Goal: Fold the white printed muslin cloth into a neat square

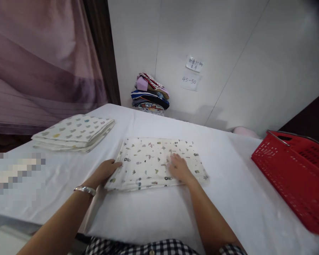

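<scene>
A folded white cloth (146, 166) printed with small plants and animals lies flat on the white-covered table in front of me. My left hand (108, 171) is at its left edge, thumb over the top and the other fingers mostly hidden, pinching the side. Over the cloth's right half rests my right hand (179, 168), palm down with fingers stretched out and somewhat blurred. Farther left is a second folded cloth (74, 131), white with grey cloud-like shapes, which neither hand touches.
A red plastic basket (289, 180) with a metal handle stands at the right of the table (228, 205). Behind the far edge is a pile of folded fabrics (150, 94) against the wall. A pinkish curtain (42, 60) hangs at left. Paper notes (190, 81) are on the wall.
</scene>
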